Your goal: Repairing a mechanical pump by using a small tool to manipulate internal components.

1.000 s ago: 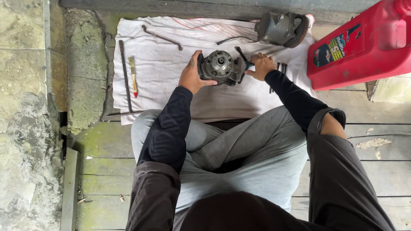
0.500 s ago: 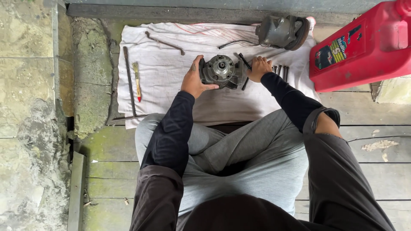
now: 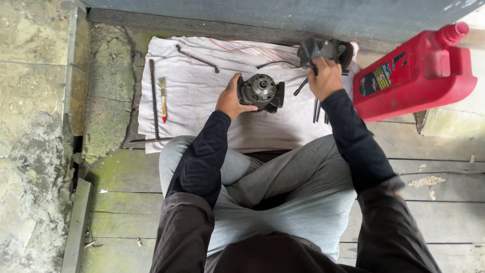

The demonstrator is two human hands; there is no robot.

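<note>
I sit cross-legged in front of a white cloth (image 3: pixel 202 91) spread on the floor. My left hand (image 3: pixel 231 98) grips the side of a dark round metal engine part (image 3: pixel 261 92) that stands on the cloth. Up and to the right, my right hand (image 3: pixel 326 78) is closed on a grey metal housing part (image 3: pixel 326 50) at the cloth's far edge. Several dark bolts or rods (image 3: pixel 318 110) lie just below that hand.
On the cloth's left lie a long metal rod (image 3: pixel 153 98), a small brush with a red handle (image 3: pixel 163 98) and a bent wrench (image 3: pixel 197 58). A red plastic jug (image 3: pixel 414 76) lies at the right. A stone kerb (image 3: pixel 108 96) borders the left; wooden planks (image 3: pixel 439 167) run beneath me.
My right hand has left the round part and moved up and right onto the grey housing part. My left hand stays on the round part.
</note>
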